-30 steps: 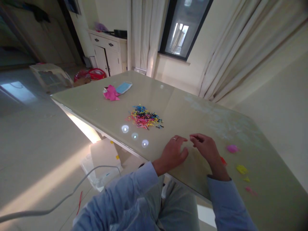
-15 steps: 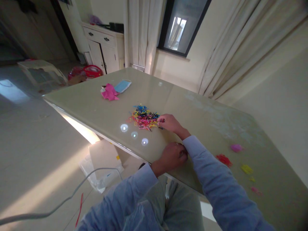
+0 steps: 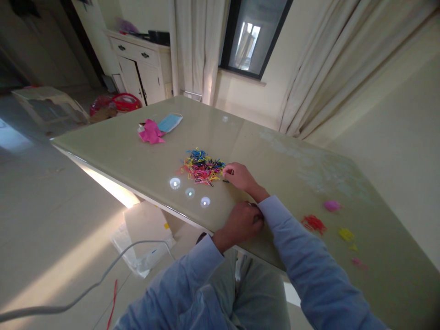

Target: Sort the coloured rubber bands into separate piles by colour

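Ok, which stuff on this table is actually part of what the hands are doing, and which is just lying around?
In use:
right hand at the mixed band pile
left hand resting on the table
red bands, pink bands, yellow bands, in separate small heaps

Lying about:
face mask
pink cloth

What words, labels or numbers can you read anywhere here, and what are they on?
None can be read. The table, band pile, mask, pink wrapper and cabinet show no legible text; the right hand at the pile hides nothing printed that shows.
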Action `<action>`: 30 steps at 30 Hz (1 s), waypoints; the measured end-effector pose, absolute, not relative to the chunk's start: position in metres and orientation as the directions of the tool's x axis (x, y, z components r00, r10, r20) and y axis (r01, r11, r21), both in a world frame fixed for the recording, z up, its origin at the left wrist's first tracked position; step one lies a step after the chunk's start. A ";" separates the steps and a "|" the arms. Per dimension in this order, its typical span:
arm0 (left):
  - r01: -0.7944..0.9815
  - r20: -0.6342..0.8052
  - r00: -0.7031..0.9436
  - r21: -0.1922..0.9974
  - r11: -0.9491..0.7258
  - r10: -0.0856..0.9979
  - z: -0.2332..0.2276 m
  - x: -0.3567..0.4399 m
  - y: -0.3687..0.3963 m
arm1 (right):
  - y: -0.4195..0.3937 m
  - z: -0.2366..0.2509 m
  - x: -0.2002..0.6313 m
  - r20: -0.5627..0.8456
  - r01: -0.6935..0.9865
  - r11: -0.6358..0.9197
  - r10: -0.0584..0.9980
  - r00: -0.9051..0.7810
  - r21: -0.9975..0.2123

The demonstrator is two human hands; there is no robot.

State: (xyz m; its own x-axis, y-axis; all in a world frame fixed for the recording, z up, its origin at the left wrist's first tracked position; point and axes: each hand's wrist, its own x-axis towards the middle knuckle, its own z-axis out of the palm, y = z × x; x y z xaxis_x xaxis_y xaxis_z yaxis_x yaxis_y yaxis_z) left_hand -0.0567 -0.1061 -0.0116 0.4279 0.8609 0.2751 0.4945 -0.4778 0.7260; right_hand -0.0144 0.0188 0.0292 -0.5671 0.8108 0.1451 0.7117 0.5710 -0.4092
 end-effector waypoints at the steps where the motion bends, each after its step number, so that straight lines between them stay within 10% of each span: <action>1: 0.492 0.276 0.427 0.727 -0.478 0.861 -0.012 -0.057 -0.106 | 0.017 0.029 -0.011 0.164 0.692 0.552 0.822 -0.546 -0.464; 10: 0.429 0.267 0.344 0.809 -0.403 0.900 -0.010 -0.059 -0.110 | -0.016 0.032 0.023 -0.032 0.222 0.040 0.950 -0.311 -0.974; 19: 0.439 0.282 0.313 0.804 -0.402 0.907 -0.009 -0.062 -0.114 | -0.093 0.081 0.087 -0.030 -0.215 -0.094 0.959 -0.281 -0.972; 30: 0.429 0.299 0.329 0.798 -0.424 0.896 -0.013 -0.064 -0.112 | -0.132 0.092 0.120 0.030 -0.373 -0.011 0.994 -0.103 -0.928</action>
State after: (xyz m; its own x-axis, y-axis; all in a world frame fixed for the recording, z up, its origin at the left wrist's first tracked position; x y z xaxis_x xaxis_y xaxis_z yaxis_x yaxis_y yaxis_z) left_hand -0.0644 -0.1118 -0.0130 0.3292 0.8957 0.2989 0.4286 -0.4238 0.7979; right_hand 0.1200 -0.1320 0.0923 -0.1030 0.9942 0.0300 -0.3730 -0.0106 -0.9278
